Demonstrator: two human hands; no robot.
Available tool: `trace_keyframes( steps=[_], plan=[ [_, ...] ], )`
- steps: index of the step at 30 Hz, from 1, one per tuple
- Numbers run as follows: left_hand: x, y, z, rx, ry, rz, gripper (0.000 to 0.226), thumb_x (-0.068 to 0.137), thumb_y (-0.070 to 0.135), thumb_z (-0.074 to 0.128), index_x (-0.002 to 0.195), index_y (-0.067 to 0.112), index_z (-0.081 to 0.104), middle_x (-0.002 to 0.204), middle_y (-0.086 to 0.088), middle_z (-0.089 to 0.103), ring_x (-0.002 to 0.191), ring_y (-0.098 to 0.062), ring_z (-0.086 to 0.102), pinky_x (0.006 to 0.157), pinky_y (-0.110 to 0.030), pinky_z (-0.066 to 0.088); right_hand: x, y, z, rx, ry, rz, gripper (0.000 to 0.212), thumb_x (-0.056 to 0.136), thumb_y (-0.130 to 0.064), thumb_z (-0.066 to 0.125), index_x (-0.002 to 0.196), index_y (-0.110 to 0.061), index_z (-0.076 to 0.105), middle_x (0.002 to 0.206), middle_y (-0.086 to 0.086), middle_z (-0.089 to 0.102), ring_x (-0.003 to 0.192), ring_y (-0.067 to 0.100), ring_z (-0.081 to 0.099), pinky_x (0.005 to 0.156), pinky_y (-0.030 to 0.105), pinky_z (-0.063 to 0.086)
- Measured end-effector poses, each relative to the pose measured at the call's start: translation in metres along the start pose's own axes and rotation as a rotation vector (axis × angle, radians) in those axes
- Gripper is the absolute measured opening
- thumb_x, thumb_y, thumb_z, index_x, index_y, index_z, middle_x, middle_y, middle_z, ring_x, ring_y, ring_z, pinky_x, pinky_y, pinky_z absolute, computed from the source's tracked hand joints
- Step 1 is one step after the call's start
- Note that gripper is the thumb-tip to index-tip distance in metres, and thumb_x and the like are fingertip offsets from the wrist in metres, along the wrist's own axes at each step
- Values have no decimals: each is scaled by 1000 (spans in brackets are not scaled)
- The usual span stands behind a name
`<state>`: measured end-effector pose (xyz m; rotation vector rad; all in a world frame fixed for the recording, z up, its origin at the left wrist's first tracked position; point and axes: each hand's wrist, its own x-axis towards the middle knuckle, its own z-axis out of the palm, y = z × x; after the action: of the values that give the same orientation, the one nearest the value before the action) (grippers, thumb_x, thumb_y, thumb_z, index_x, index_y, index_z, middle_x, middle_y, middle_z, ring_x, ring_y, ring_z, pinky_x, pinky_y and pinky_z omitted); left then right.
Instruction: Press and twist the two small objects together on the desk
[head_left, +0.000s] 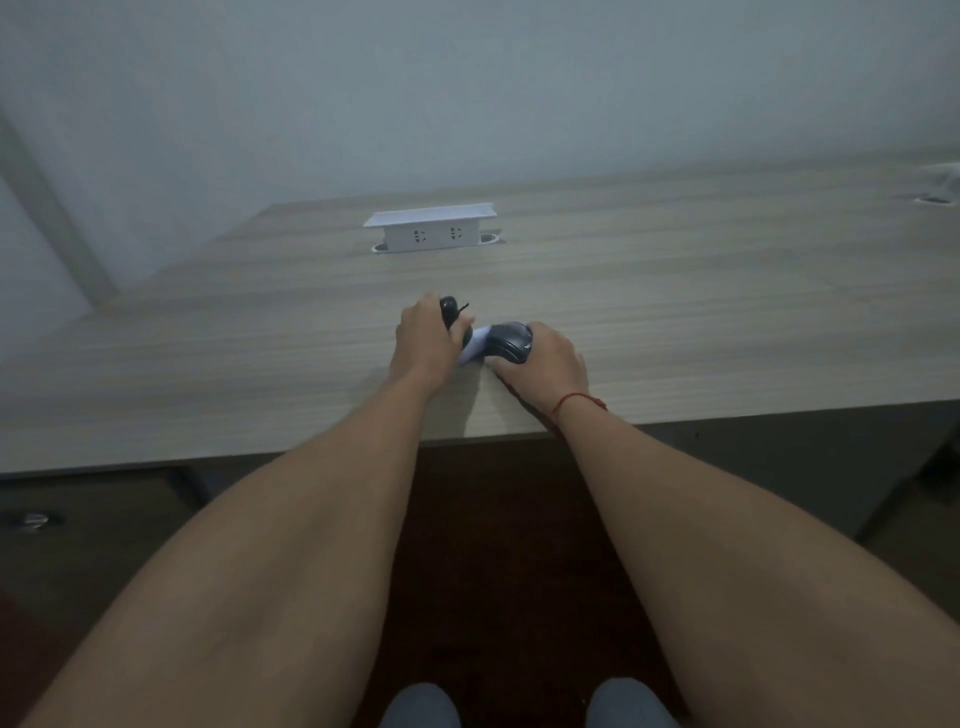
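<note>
- Centre of frame, on the pale wood-grain table (675, 291): the right hand (545, 364) curls round a dark rounded plastic computer mouse (511, 343).
- The left hand (423, 338) pinches a small black object (448, 307), perhaps its cover; a white piece (475, 349) lies between the hands.
- The mouse looks light, rigid and smooth; best held by its sides.

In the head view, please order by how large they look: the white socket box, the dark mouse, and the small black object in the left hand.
1. White socket box, though it lies farther away.
2. Dark mouse, held by the right hand.
3. Small black object, partly hidden by the left hand.
</note>
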<state>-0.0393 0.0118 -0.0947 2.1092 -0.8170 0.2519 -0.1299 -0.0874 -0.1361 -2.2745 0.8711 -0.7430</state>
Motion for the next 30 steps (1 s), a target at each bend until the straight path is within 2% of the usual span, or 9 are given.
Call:
trace_keyframes(
  steps=[3, 6, 11, 16, 18, 21, 23, 27, 30],
  plan=[
    [4, 6, -5, -27, -5, 55, 30, 90, 30, 63, 97, 1, 62, 93, -13, 63, 86, -25, 60, 78, -35, 50, 1, -2, -1, -5, 0, 11, 49, 76, -47, 73, 115, -19, 60, 104, 1, 67, 95, 20, 62, 90, 41, 53],
    [5, 17, 2, -101, 35, 79, 32, 87, 33, 65, 88, 1, 63, 88, -17, 66, 83, -31, 63, 77, -43, 55, 1, -4, -2, 12, 18, 31, 40, 75, -44, 72, 104, -19, 61, 95, 1, 67, 89, 22, 62, 86, 42, 54],
    [0, 1, 6, 76, -25, -23, 28, 93, 29, 60, 102, 2, 60, 104, -19, 64, 95, -36, 62, 84, -44, 53, -3, -4, -4, -22, 26, 14, 53, 76, -45, 73, 118, -16, 59, 109, 3, 66, 100, 23, 61, 91, 40, 52],
    [-2, 25, 7, -129, 94, -36, 32, 90, 33, 61, 99, 2, 64, 99, -15, 66, 89, -25, 61, 78, -33, 50, 1, -4, -4, 4, 35, 41, 42, 74, -46, 73, 104, -19, 62, 97, 1, 67, 90, 22, 62, 84, 40, 53],
    [-6, 30, 13, -120, 71, -45, 33, 90, 33, 61, 100, 2, 63, 101, -16, 65, 93, -28, 61, 81, -36, 50, 0, -4, -2, 24, 35, 51, 37, 75, -43, 73, 101, -19, 62, 94, 1, 67, 89, 21, 62, 84, 42, 54],
    [-4, 27, 8, 28, 15, -109, 31, 94, 28, 58, 109, 0, 59, 113, -20, 62, 105, -36, 60, 87, -40, 49, -2, -5, -2, 9, 23, 50, 49, 73, -45, 74, 111, -18, 61, 104, 3, 68, 96, 23, 63, 87, 42, 54],
    [2, 25, 3, 106, -7, -111, 30, 95, 26, 57, 111, 0, 59, 116, -21, 62, 108, -37, 60, 85, -39, 47, -2, -4, -5, -5, 10, 46, 54, 73, -48, 74, 116, -19, 59, 107, 3, 67, 98, 23, 62, 88, 42, 54],
    [0, 30, 5, 0, 27, -27, 30, 95, 30, 56, 108, 3, 58, 107, -18, 64, 100, -34, 62, 82, -37, 48, 1, -5, -8, 15, -62, 26, 53, 73, -46, 74, 116, -21, 57, 106, 3, 66, 97, 23, 61, 90, 43, 53],
    [-9, 21, 9, -33, 44, -140, 30, 96, 29, 55, 112, 5, 56, 111, -17, 62, 103, -32, 61, 84, -38, 49, 1, -2, -10, 37, -75, 11, 60, 72, -43, 76, 123, -18, 55, 115, 6, 60, 106, 24, 57, 94, 44, 50]
  ],
)
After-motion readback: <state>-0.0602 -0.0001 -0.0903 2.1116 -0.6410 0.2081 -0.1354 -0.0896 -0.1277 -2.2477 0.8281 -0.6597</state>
